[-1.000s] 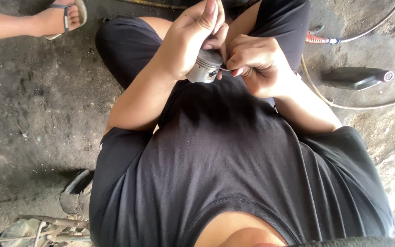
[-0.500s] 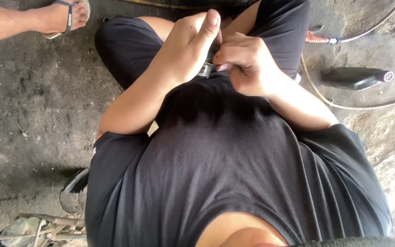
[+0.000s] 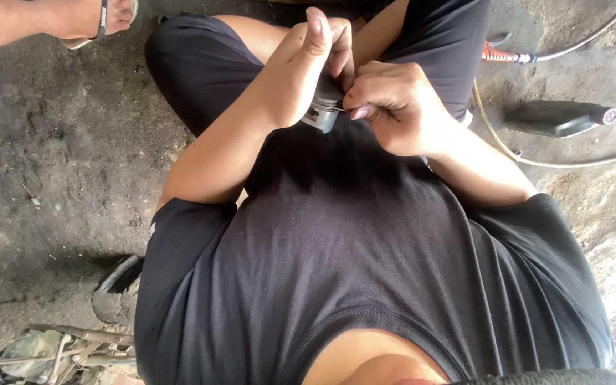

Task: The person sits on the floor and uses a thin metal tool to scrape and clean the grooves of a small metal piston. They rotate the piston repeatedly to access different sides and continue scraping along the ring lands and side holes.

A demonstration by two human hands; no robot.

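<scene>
Piston (image 3: pixel 321 114), small, silver metal, held at chest height above lap, mostly hidden between both hands. Left hand (image 3: pixel 295 68) wrapped round piston body, thumb up, fingers curled over top. Right hand (image 3: pixel 392 105) closed in fist just beside it, fingertips pinching thin metal ring (image 3: pixel 339 108) at piston's side. Versus half second ago: more of piston showing below left palm, hands slightly lower in view. Versus one second ago: piston crown less exposed. Dark bottle (image 3: pixel 561 117) lying on concrete floor (image 3: pixel 51 164), well apart. Another person's sandalled foot (image 3: pixel 90 20) at top left.

Bright daylight, glare at the right edge, soft shadows; hands perhaps slightly blurred.
</scene>
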